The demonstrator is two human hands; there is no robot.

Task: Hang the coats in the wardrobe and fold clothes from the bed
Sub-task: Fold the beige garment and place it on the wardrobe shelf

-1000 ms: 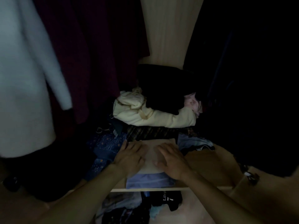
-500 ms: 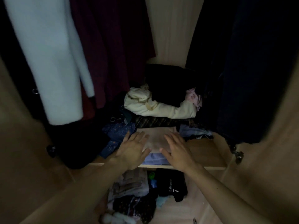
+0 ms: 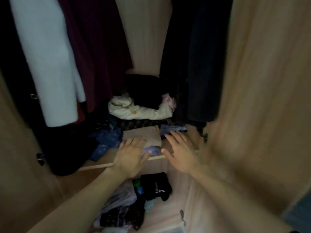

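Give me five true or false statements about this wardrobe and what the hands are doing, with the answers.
1. A white coat hangs on the left side. True.
2. The left hand rests flat on the folded beige garment. True.
3. The right hand grips a hanger. False: it is open and holds nothing.
4. The beige garment lies at the wardrobe's bottom. False: it lies on the shelf; a black garment lies below.
5. A cream garment lies behind the beige one. True.

The white coat (image 3: pixel 45 64) and dark coats (image 3: pixel 193 64) are cut off at the top edge; the right hand (image 3: pixel 180 148) and the door (image 3: pixel 260 98) are blurred.
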